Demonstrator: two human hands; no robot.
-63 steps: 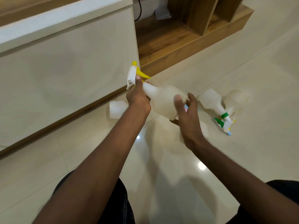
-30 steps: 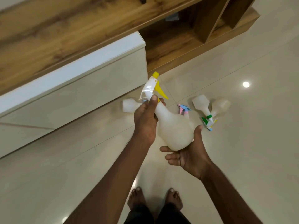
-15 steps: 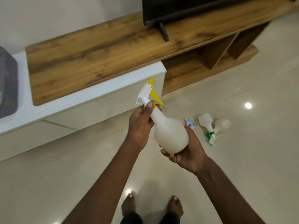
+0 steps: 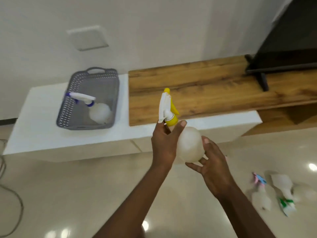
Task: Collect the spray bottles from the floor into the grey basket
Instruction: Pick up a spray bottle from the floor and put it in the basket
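I note both hands, left point(image 4: 164, 143) and right point(image 4: 214, 169), clamped on one yellow-nozzled bottle point(image 4: 188, 145). Basket point(image 4: 68, 107) on table point(image 4: 42, 134): one bottle point(image 4: 97, 112), open floor space beside it. Floor point(image 4: 68, 194): roughly three bottles point(image 4: 274, 193), blurred.

My one head-worn camera looks steeply down and forward across the floor point(image 4: 85, 194) toward the far white counter point(image 4: 42, 134) (hands close below).

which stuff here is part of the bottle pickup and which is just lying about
Job: yellow-trigger bottle held by left hand and right hand; grey basket; blue-trigger bottle inside it; floor bottles.
Lying about: TV; wooden shelf; floor cable.
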